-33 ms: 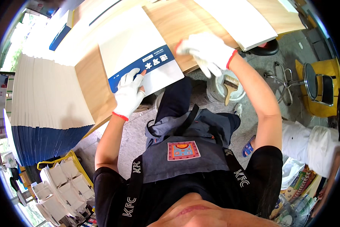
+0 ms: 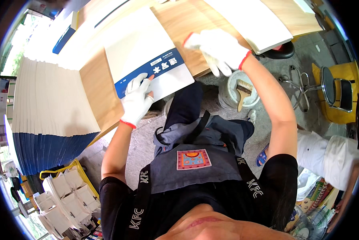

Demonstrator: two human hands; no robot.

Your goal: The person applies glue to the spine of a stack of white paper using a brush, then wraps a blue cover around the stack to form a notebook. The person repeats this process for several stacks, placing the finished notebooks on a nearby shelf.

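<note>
At the table (image 2: 92, 90)'s edge the blue-banded book (image 2: 145, 58) is being pressed by the left hand (image 2: 136, 96), fingers being spread slightly apart, so a slip over that edge is being risked if too hard a push is being given. Whether the right hand (image 2: 225, 47)'s grip is being closed, perhaps on a red-edged white cloth (image 2: 192, 41), cannot be told in this glare. One blue-banded book, one bucket (image 2: 226, 96), one brush (image 2: 243, 90) and two gloved hands are being counted
</note>
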